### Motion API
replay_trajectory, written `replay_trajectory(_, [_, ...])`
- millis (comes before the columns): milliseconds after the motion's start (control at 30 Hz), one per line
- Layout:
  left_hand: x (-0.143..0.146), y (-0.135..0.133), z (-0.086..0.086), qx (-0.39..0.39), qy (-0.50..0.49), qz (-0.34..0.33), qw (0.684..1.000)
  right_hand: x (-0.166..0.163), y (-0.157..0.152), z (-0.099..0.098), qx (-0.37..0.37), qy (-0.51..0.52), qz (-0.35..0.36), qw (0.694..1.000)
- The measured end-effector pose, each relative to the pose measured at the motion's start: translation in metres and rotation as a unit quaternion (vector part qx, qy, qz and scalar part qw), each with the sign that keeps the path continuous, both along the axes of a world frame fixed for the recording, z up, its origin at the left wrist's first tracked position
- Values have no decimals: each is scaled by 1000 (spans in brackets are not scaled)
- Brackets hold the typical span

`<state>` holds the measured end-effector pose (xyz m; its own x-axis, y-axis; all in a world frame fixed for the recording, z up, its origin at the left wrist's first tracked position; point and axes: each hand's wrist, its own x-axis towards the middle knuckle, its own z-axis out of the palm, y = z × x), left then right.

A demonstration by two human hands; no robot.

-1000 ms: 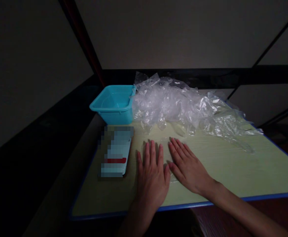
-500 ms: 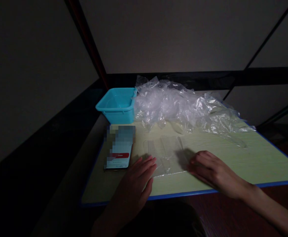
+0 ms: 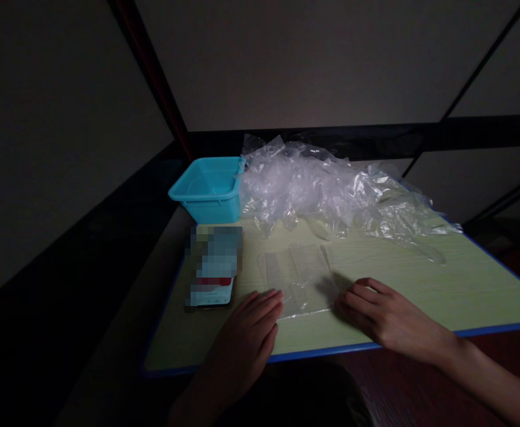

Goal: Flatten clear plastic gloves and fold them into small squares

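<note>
A clear disposable plastic glove [image 3: 302, 279] lies spread on the table, its straight edge toward me and its finger-like strips pointing away. My left hand [image 3: 253, 329] rests beside its lower left side, fingers stretched out and fingertips over the edge. At the lower right corner, my right hand [image 3: 376, 311] has curled fingers, with the tips closed at the plastic's edge. Behind it lies a crumpled heap of the same clear plastic [image 3: 313, 184].
A turquoise plastic basket [image 3: 211, 204] stands at the back left, touching the heap. In front of it lies a phone [image 3: 215, 290] with its screen lit and partly pixelated. The pale table [image 3: 456, 296] has a blue edge, with wall panels [image 3: 308, 65] behind.
The view has shifted slightly. My right hand has moved a little to the left along the glove's edge, while my left hand stays nearly in place.
</note>
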<state>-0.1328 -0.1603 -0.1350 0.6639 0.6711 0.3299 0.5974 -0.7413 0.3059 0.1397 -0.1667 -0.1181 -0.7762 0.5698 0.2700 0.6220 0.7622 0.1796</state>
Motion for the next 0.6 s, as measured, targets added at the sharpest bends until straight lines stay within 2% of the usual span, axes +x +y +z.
replay_trajectory(433, [0,-1,-1,-18,-7,7,1000,-1,1,5,55,-14,6,998])
replay_trajectory(600, [0,0,-1,-21,-15,8,1000,-1,3,0,46,40,0,998])
